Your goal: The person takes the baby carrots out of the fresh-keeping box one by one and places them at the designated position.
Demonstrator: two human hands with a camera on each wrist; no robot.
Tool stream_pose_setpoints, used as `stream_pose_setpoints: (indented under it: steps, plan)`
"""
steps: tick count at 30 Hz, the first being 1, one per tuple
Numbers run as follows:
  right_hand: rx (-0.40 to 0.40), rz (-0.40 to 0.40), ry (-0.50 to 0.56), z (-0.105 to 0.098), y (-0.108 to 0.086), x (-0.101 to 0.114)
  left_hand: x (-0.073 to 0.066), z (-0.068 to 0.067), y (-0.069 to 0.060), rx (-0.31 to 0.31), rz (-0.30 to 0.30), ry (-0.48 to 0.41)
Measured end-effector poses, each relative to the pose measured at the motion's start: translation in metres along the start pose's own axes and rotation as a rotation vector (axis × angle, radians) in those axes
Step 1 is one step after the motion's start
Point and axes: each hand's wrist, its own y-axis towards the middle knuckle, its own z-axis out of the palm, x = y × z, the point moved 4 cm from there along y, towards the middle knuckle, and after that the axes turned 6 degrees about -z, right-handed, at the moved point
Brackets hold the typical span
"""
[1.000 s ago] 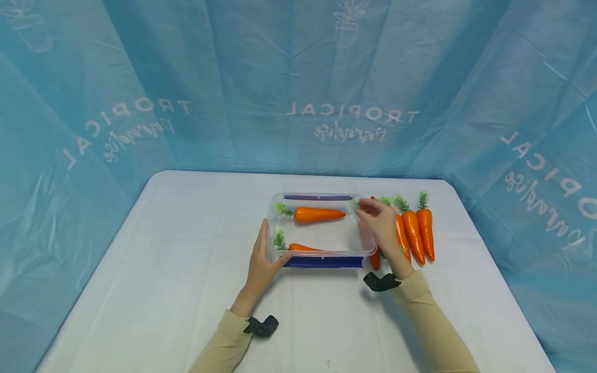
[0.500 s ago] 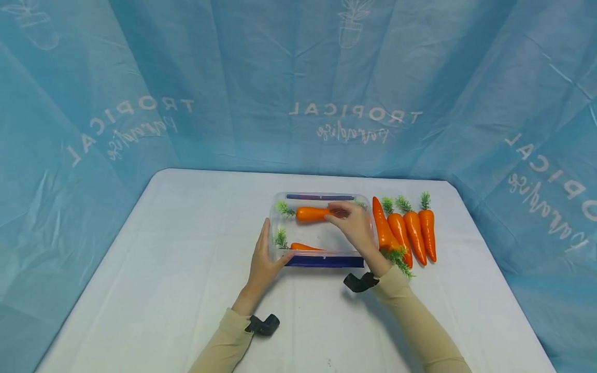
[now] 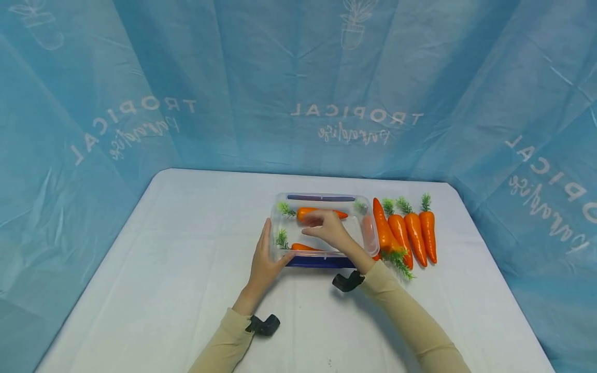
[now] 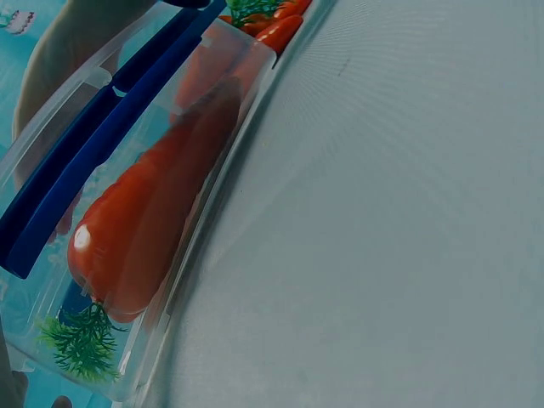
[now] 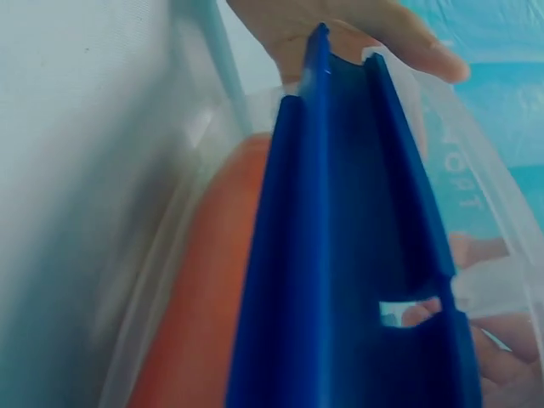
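A clear plastic box (image 3: 349, 254) with blue side clips stands at the middle of the table. Inside, one carrot (image 3: 340, 214) lies along the back and another carrot (image 4: 140, 221) lies along the front wall, both with green tops to the left. My left hand (image 3: 264, 265) rests against the box's left end, fingers straight along that wall and thumb at the front rim. Over the box, my right hand (image 3: 326, 228) hangs beside the back carrot, fingers bent and thumb apart, nothing visible between them. It covers part of that carrot; whether it touches is unclear.
Right of the box lie several loose carrots (image 3: 413, 235), most with tops to the back, one with its top (image 3: 398, 259) to the front. Something orange (image 3: 369, 233) shows through the right wall. A blue curtain (image 3: 233, 129) hangs behind the white table (image 3: 196, 248).
My right hand has moved left from the box's right end, past the back carrot's tip, to near its thick end. The left hand, box and carrots have stayed in place.
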Motion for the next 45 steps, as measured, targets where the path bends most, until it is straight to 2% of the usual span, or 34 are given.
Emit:
stream_pose_setpoints:
  steps: [11,24,28,35,45]
  plan:
    - [0.209,-0.060,-0.067,0.015,0.003,0.000,0.000,-0.001,0.001,-0.011,0.002,0.001]
    - [0.396,-0.027,0.000,0.022,0.002,-0.002,0.002,-0.001,0.002,-0.011,-0.004,-0.004]
    - [0.426,0.000,0.020,0.024,0.001,-0.004,0.002,-0.001,0.001,-0.007,-0.004,-0.010]
    - [0.452,0.052,-0.029,0.025,-0.001,-0.006,0.002,0.001,0.000,-0.006,-0.007,-0.013]
    - [0.467,0.133,-0.035,0.024,-0.002,-0.008,0.001,0.000,0.000,-0.017,0.010,-0.011]
